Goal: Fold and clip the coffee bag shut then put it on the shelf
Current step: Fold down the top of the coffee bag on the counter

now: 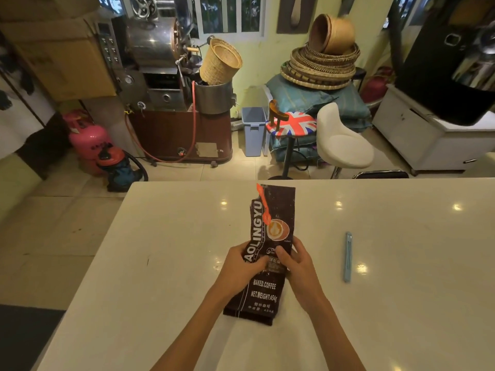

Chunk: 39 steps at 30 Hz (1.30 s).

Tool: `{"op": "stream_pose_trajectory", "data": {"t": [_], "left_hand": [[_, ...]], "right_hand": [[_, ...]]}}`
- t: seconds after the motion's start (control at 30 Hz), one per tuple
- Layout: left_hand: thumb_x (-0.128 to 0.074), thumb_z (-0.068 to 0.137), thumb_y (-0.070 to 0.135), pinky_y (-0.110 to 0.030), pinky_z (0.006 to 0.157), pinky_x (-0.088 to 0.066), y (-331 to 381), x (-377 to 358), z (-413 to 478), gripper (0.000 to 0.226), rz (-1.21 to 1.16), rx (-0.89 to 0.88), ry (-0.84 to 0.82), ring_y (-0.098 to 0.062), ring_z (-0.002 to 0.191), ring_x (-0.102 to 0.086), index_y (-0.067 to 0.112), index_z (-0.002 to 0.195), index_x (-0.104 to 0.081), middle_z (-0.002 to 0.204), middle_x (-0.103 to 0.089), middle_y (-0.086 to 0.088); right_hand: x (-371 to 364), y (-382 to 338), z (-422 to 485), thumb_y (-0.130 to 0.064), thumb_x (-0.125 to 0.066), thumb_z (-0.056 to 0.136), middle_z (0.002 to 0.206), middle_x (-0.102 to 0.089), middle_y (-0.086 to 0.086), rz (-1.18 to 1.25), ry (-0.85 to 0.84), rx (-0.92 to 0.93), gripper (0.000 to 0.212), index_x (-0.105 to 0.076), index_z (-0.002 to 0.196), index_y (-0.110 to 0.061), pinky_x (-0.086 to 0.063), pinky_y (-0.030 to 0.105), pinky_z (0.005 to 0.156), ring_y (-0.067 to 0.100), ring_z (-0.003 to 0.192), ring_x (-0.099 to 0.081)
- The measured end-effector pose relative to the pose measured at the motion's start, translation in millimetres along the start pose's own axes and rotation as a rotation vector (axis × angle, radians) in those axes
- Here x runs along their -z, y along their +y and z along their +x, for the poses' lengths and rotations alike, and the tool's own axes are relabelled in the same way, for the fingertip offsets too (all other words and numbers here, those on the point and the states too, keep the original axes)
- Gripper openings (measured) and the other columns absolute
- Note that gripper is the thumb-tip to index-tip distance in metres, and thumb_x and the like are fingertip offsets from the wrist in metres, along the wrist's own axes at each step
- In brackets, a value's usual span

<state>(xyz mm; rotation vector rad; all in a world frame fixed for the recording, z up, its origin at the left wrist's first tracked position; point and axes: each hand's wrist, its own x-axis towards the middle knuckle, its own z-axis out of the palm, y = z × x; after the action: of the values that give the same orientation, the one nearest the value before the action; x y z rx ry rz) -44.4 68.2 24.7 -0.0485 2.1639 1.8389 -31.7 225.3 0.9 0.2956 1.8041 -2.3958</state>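
A dark brown coffee bag (pixel 270 220) stands on the white table (pixel 166 250), its flattened top pointing away from me. An orange mark runs down its upper left part. My left hand (pixel 241 266) grips the bag's left side at mid-height. Gripping the right side is my right hand (pixel 297 261), thumb on the front. To the right of the bag, a light blue clip (pixel 348 257) lies on the table, apart from both hands.
Beyond the table's far edge stand a white stool (pixel 342 140), a flag-patterned stool (pixel 293 124), a blue bin (pixel 253 131), a coffee roaster (pixel 160 62) and a pink gas cylinder (pixel 88 137). A white cabinet (pixel 428 137) is at the right.
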Motion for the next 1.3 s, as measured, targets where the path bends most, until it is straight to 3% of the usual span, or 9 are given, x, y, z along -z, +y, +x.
{"op": "stream_pose_trajectory", "data": {"t": [0.13, 0.33, 0.47, 0.57, 0.67, 0.8, 1.03, 1.2, 1.3], "left_hand": [[-0.074, 0.084, 0.024, -0.027, 0.079, -0.061, 2, -4, -3, 0.036, 0.062, 0.001, -0.030, -0.009, 0.089, -0.075, 0.025, 0.119, -0.062, 0.100, -0.077, 0.006], [-0.069, 0.086, 0.028, -0.029, 0.086, -0.058, 16, -14, -12, 0.038, 0.331, -0.023, -0.067, -0.011, 0.095, -0.070, 0.026, 0.124, -0.061, 0.111, -0.072, 0.004], [-0.062, 0.090, 0.017, -0.014, 0.059, -0.049, 25, -25, -25, 0.025, 0.507, -0.207, 0.089, -0.010, 0.071, -0.062, 0.019, 0.114, -0.065, 0.086, -0.066, 0.004], [-0.065, 0.088, 0.020, -0.025, 0.075, -0.052, 27, -28, -31, 0.032, 0.564, -0.291, 0.114, -0.018, 0.089, -0.062, 0.023, 0.119, -0.064, 0.099, -0.065, -0.001], [-0.065, 0.090, 0.022, -0.031, 0.088, -0.050, 28, -28, -35, 0.040, 0.521, -0.350, 0.081, -0.018, 0.100, -0.057, 0.029, 0.129, -0.060, 0.104, -0.066, -0.001], [-0.061, 0.093, 0.018, -0.031, 0.091, -0.050, 24, -18, -29, 0.029, 0.447, -0.255, -0.012, -0.015, 0.095, -0.057, 0.022, 0.121, -0.066, 0.085, -0.052, 0.019], [-0.068, 0.086, 0.041, -0.035, 0.087, -0.059, 6, 5, -20, 0.034, 0.183, -0.025, -0.135, -0.012, 0.096, -0.072, 0.034, 0.118, -0.061, 0.109, -0.072, 0.007], [-0.062, 0.095, 0.024, -0.025, 0.072, -0.061, 15, 2, -17, 0.008, -0.141, -0.053, 0.115, -0.017, 0.087, -0.076, 0.025, 0.099, -0.068, 0.095, -0.078, -0.002], [-0.060, 0.096, 0.019, -0.038, 0.078, -0.062, 14, -5, -13, 0.013, -0.361, 0.051, 0.190, -0.028, 0.090, -0.076, 0.016, 0.101, -0.072, 0.096, -0.079, -0.009]], "right_hand": [[4, -11, 7, -0.027, -0.072, 0.080, 0.111, -0.076, 0.003, -0.071, -0.038, 0.016, 0.039, -0.065, 0.118, -0.022, -0.059, 0.035, 0.083, 0.023, 0.104, -0.071], [15, -8, 16, -0.014, -0.066, 0.084, 0.097, -0.072, 0.014, 0.376, -0.072, -0.059, 0.026, -0.066, 0.109, -0.006, -0.061, 0.035, 0.072, 0.024, 0.085, -0.072], [17, -15, 23, -0.031, -0.090, 0.063, 0.085, -0.068, 0.007, 0.435, -0.239, -0.082, 0.055, -0.066, 0.109, -0.011, -0.058, 0.034, 0.076, 0.020, 0.078, -0.067], [26, -30, 31, -0.037, -0.087, 0.067, 0.084, -0.070, 0.010, 0.360, -0.339, -0.034, 0.058, -0.067, 0.116, -0.012, -0.058, 0.034, 0.075, 0.022, 0.078, -0.067], [29, -42, 31, -0.037, -0.092, 0.059, 0.075, -0.073, 0.006, 0.293, -0.344, 0.086, 0.038, -0.074, 0.085, -0.018, -0.057, 0.031, 0.069, 0.021, 0.073, -0.067], [27, -37, 24, -0.034, -0.098, 0.046, 0.067, -0.071, 0.002, 0.379, -0.260, 0.126, 0.038, -0.074, 0.071, -0.018, -0.058, 0.028, 0.061, 0.016, 0.065, -0.068], [4, -34, 22, -0.045, -0.094, 0.047, 0.093, -0.076, 0.009, 0.223, -0.061, 0.088, 0.076, -0.066, 0.107, -0.008, -0.062, 0.034, 0.071, 0.026, 0.086, -0.074], [-18, -39, 18, -0.035, -0.072, 0.077, 0.094, -0.079, 0.007, -0.097, 0.012, 0.149, 0.030, -0.070, 0.102, -0.017, -0.060, 0.033, 0.071, 0.026, 0.088, -0.076], [-26, -34, 20, -0.037, -0.064, 0.086, 0.088, -0.078, 0.002, -0.147, 0.129, 0.171, 0.019, -0.070, 0.096, -0.021, -0.059, 0.026, 0.065, 0.017, 0.079, -0.076]]}}
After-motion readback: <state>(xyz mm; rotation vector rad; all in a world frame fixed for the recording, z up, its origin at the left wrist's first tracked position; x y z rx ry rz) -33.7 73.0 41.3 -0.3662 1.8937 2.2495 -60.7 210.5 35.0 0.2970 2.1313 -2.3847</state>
